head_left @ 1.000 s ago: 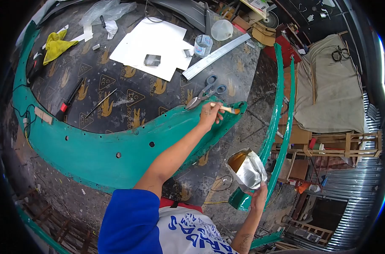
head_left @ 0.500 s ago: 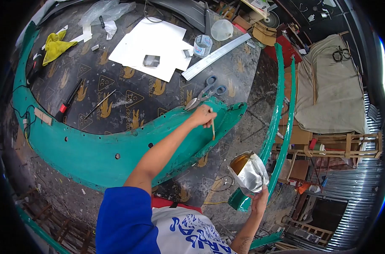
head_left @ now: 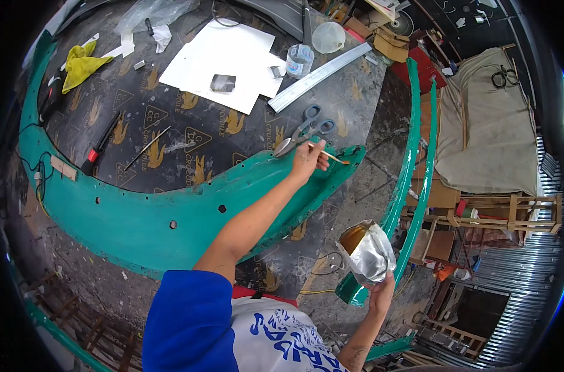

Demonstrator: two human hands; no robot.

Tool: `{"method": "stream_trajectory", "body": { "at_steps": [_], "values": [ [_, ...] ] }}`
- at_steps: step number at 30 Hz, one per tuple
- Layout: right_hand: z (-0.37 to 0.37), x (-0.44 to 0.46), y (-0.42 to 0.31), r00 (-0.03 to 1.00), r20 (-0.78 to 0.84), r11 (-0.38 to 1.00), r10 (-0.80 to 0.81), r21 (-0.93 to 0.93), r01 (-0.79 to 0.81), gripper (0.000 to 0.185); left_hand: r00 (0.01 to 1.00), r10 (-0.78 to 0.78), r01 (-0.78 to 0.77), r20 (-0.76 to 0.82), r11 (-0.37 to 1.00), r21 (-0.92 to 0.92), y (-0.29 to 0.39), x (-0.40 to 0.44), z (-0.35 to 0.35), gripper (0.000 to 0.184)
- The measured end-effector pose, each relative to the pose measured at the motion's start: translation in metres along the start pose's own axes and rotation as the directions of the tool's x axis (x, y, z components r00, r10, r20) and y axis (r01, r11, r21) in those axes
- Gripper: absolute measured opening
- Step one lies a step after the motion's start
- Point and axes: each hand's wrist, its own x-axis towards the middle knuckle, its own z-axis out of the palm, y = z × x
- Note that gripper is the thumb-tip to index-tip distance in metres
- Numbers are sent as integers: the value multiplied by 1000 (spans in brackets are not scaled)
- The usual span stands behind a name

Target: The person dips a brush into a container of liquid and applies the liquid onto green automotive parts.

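A long curved green panel point(head_left: 127, 217) spans the work surface in front of me. My left hand point(head_left: 308, 162) is closed around a slim wooden-handled paintbrush point(head_left: 328, 156), held above the panel's right end. The brush tip points right, close to the panel's raised edge; I cannot tell whether it touches. Low on the right, my right hand point(head_left: 381, 294) grips a silver foil pouch point(head_left: 372, 257) from beneath. Its cut top gapes, showing an amber-brown inside. Scissors point(head_left: 303, 130) with blue-grey handles lie just beyond my left hand, blades against the panel's edge.
White sheets point(head_left: 223, 62), a plastic cup point(head_left: 299, 61) and a metal strip point(head_left: 319, 77) lie at the back. A yellow cloth point(head_left: 82, 67) and a red-and-black tool point(head_left: 102, 146) are on the left. Two glossy green strips point(head_left: 412, 142) run along the right.
My left hand has moved up and right along the panel. The brush has swung from pointing down to pointing right, nearer the panel's end. My right hand and the pouch have hardly moved.
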Motion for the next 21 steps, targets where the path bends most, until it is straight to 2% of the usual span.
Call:
{"method": "stream_trajectory", "body": {
  "at_steps": [1, 6, 7, 10, 12, 13, 15, 16, 20, 21],
  "values": [
    [3, 0, -1, 1000, -24, 999, -5, 34, 6, 44, 1000, -8, 8, -7, 1000, 3, -1, -9, -4, 36],
    [4, 7, -1, 1000, -15, 1000, 12, 24, -11, 42, 995, 30, -55, 97, 962, 266, 5, -52, -30, 34],
    [7, 7, -3, 1000, 3, 999, 7, 34, -7, 41, 995, 31, -56, 97, 962, 268, 8, -61, -34, 34],
    [5, 11, 0, 1000, 13, 999, 12, 50, -13, 40, 994, -30, -13, 107, 923, 385, 23, -84, -49, 32],
    [3, 12, 1, 1000, 6, 998, 23, 51, -23, 39, 982, -143, 67, 122, 871, 487, 35, -93, -57, 33],
    [3, 13, 0, 1000, 8, 998, 21, 54, -21, 40, 982, -141, 64, 123, 870, 488, 42, -94, -61, 33],
    [-1, 12, 3, 1000, 9, 998, 21, 57, -21, 40, 934, -333, 157, 132, 712, 684, 55, -91, -68, 35],
    [-6, 13, 7, 1000, -5, 998, 19, 53, -19, 40, 925, -351, 139, 149, 674, 726, 54, -85, -73, 37],
    [-1, 9, 7, 996, -87, 997, 12, 79, -6, 42, 898, -389, 94, 204, 624, 776, 46, -52, -58, 38],
    [1, 7, 5, 996, -87, 997, 9, 79, -2, 42, 918, -321, 56, 234, 688, 723, 40, -43, -48, 40]
  ]
}}
